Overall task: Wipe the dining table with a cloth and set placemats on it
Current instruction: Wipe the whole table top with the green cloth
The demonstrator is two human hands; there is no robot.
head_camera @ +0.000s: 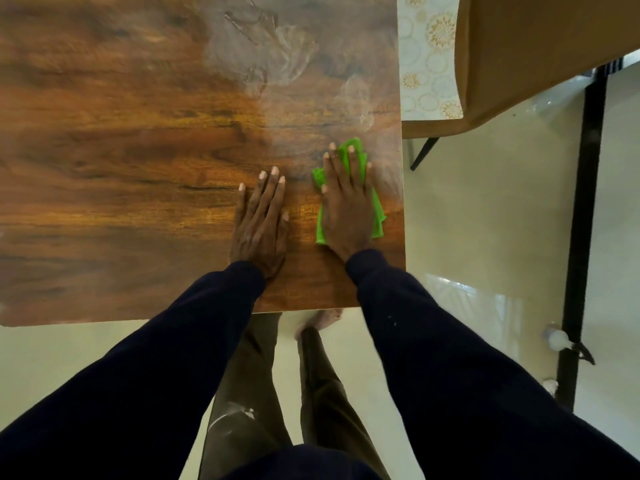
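Observation:
The wooden dining table (121,168) fills the upper left of the head view. My right hand (346,206) lies flat on a crumpled green cloth (377,216), pressing it onto the table near the right edge. Beside it, my left hand (259,226) rests flat on the bare wood with its fingers spread and nothing in it. Whitish smears (277,53) show on the tabletop farther out. A patterned placemat (429,57) lies on a brown chair past the table's right edge.
The brown chair (536,46) stands at the upper right with a dark leg (424,152). A black vertical post (581,237) runs down the right side over pale tiled floor (485,209). My legs and a bare foot (322,320) are under the near table edge.

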